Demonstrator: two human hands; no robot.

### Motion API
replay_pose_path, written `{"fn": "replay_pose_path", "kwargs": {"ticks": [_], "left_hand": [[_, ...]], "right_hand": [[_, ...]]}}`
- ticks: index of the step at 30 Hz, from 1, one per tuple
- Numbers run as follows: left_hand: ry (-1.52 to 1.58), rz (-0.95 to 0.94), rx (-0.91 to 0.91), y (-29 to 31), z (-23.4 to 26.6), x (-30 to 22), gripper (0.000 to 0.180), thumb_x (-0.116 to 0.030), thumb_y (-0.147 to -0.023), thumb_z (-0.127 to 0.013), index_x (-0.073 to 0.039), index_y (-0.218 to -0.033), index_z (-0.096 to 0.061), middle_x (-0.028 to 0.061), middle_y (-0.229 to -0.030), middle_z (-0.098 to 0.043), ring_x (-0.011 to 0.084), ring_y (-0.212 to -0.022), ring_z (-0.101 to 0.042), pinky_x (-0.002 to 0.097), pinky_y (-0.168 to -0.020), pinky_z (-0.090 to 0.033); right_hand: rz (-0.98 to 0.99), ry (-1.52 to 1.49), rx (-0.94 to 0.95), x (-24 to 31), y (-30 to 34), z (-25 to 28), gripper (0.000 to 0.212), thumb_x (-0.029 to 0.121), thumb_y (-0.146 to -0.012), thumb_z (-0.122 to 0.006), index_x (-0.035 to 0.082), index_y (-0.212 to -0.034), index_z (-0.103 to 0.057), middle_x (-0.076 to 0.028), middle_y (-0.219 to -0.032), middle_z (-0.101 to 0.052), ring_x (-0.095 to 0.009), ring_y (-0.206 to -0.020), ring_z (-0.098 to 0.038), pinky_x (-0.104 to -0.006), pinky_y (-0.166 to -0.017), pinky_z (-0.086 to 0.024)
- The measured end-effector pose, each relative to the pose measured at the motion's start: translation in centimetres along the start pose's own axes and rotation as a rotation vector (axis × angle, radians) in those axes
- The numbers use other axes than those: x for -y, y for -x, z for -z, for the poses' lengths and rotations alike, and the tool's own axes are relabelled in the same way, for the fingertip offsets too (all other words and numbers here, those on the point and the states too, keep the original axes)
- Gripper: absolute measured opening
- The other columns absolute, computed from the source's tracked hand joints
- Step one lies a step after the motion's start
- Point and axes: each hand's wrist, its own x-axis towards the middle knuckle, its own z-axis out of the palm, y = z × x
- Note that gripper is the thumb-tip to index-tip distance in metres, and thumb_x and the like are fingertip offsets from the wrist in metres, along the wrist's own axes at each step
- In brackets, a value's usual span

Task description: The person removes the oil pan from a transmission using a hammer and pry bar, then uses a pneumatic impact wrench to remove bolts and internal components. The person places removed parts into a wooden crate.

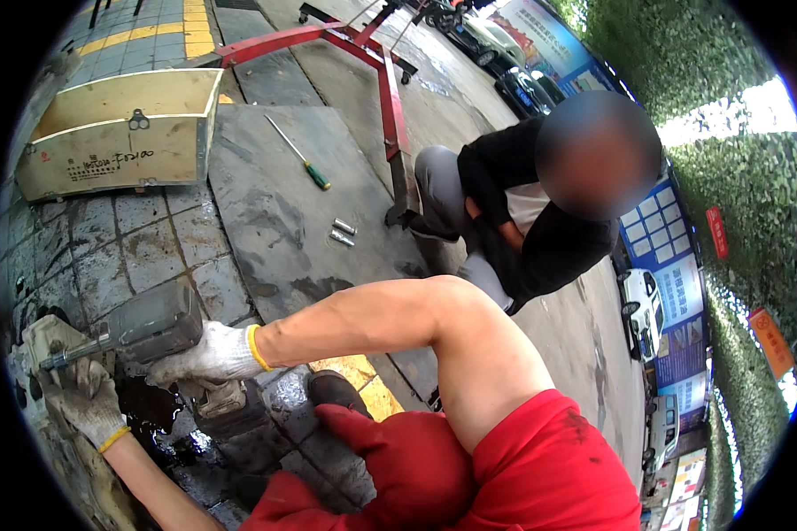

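My right hand (205, 355), in a white glove with a yellow cuff, is closed around the handle of a dark cordless impact wrench (158, 320). Its battery (230, 414) hangs below the grip. From the tool's nose a shiny socket extension (78, 351) points left at a pale, grimy metal housing (44, 341). My left hand (87, 403), in a dirty glove, has its fingers curled at the extension's tip, against the housing; the fastener there is hidden.
Dark oil (155, 407) wets the tiles under the wrench. Beyond stand an open wooden crate (119, 146) and a red hoist frame (390, 106). A green-handled screwdriver (314, 173) and two sockets (344, 232) lie on a grey plate (257, 212). A person (540, 208) squats at right, arms folded.
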Motion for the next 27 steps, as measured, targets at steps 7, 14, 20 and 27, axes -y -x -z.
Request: {"fn": "replay_pose_path", "kwargs": {"ticks": [7,14,20,27], "left_hand": [[-0.143,-0.028,-0.071,0.0,0.8,-1.2,0.044,-0.036,-0.107,-0.058,0.0,-0.131,-0.067,0.0131,-0.122,-0.074,0.0113,-0.049,-0.038,0.0244,-0.044,-0.034],[-0.34,-0.129,-0.495,1.0,-5.0,1.3,0.045,-0.036,-0.104,-0.06,0.002,-0.125,-0.069,0.0147,-0.098,-0.074,0.0086,-0.047,-0.037,0.0208,-0.044,-0.034],[-0.364,-0.154,-0.624,3.0,-12.3,6.3,0.04,-0.032,-0.109,-0.055,-0.003,-0.136,-0.064,0.0025,-0.093,-0.067,0.0106,-0.059,-0.042,0.0254,-0.05,-0.035],[-0.85,-0.34,-0.291,6.7,-2.0,0.1,0.044,-0.035,-0.109,-0.058,-0.006,-0.142,-0.06,0.0051,-0.108,-0.067,0.0113,-0.069,-0.048,0.0254,-0.06,-0.043]], "right_hand": [[0.079,-0.269,-0.029,-3.9,-1.5,-1.7,0.026,0.029,-0.089,-0.08,0.007,-0.099,-0.072,-0.004,-0.08,-0.071,-0.015,-0.059,-0.065,-0.0333,-0.049,-0.051],[0.151,-0.473,0.026,-5.3,-1.2,-1.7,0.042,0.018,-0.089,-0.083,0.01,-0.128,-0.07,-0.001,-0.111,-0.073,-0.012,-0.096,-0.061,-0.0342,-0.083,-0.056],[0.288,-0.438,0.059,-7.7,-1.1,1.9,0.041,0.016,-0.09,-0.084,0.008,-0.127,-0.069,0.0,-0.114,-0.072,-0.012,-0.1,-0.06,-0.0333,-0.088,-0.055],[-0.079,-0.282,0.252,-6.1,0.5,1.7,0.045,0.019,-0.09,-0.085,0.007,-0.13,-0.068,-0.003,-0.111,-0.074,-0.011,-0.096,-0.065,-0.0336,-0.086,-0.057]]}}
